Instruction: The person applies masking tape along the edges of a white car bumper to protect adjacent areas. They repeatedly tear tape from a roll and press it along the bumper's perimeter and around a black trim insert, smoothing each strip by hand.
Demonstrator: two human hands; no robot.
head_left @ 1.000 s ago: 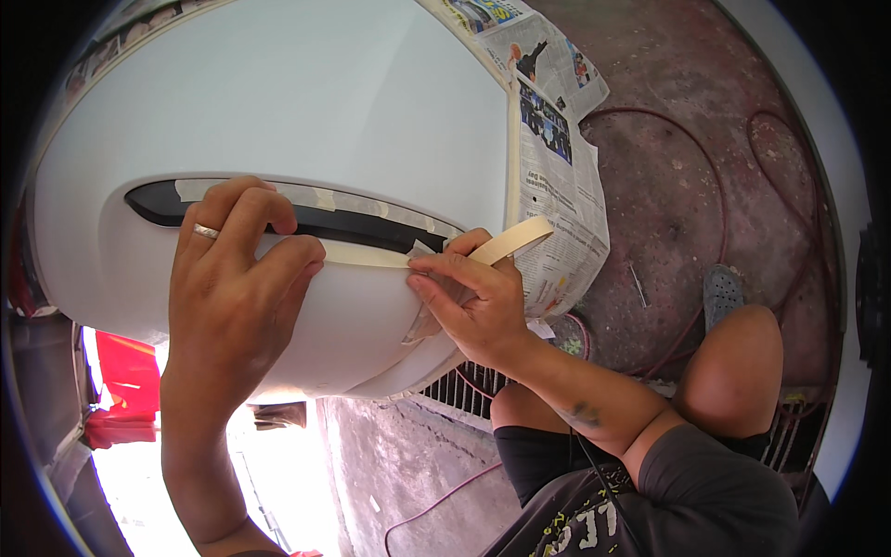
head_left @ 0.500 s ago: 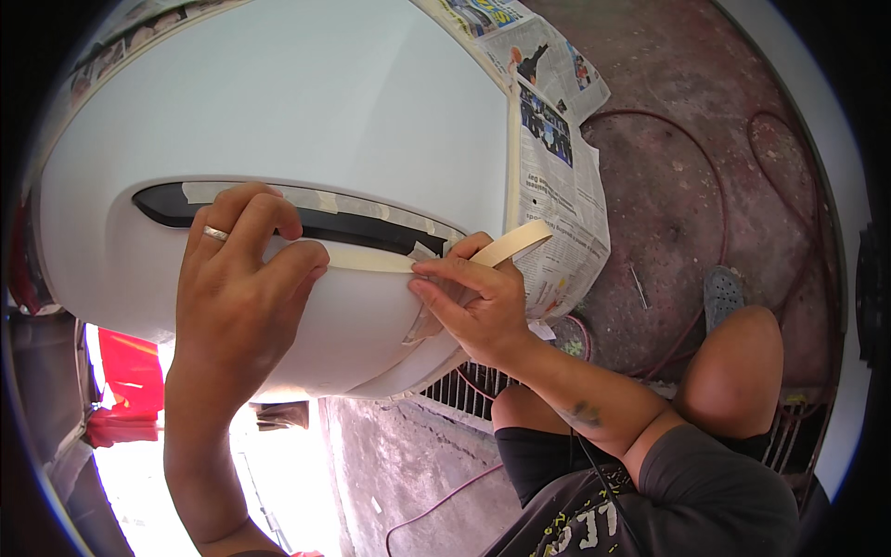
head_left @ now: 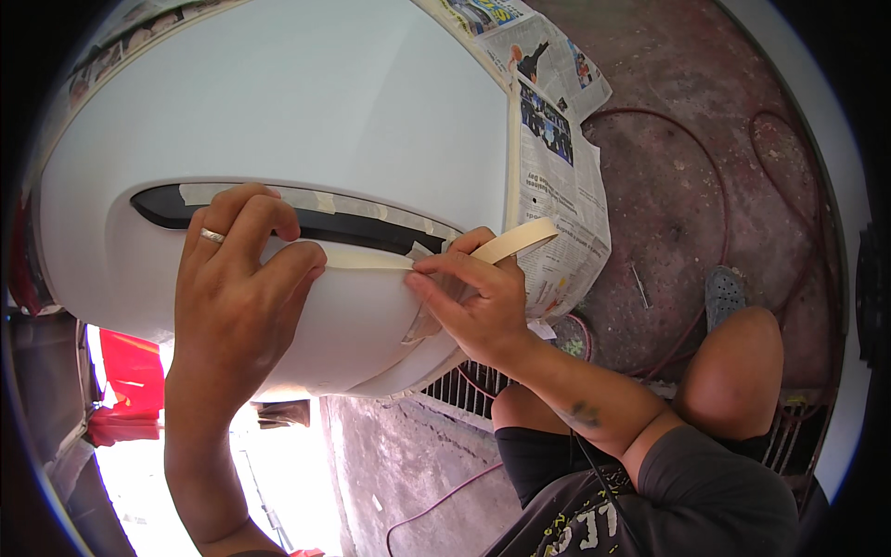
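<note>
A strip of masking tape (head_left: 367, 264) stretches between my two hands, just below a long black trim piece (head_left: 348, 229) set in a white vehicle body panel (head_left: 278, 93). My left hand (head_left: 239, 288), with a ring on one finger, pinches the strip's left part, its fingers curled over the trim. My right hand (head_left: 487, 306) grips the strip's other end between thumb and fingertip, and the masking tape roll (head_left: 517, 241) hangs about its fingers. Shorter tape pieces (head_left: 325, 201) line the trim's upper edge. My left hand hides part of the trim.
Newspaper sheets (head_left: 561, 200) are taped along the panel's right edge. A dark red hose (head_left: 715, 176) loops over the stained floor on the right. A floor grate (head_left: 459, 390) lies below the panel, and a red cloth-like thing (head_left: 130, 381) is at the lower left.
Both hands keep nearly the same place and grip on the strip. The tape roll has shifted very slightly to the right.
</note>
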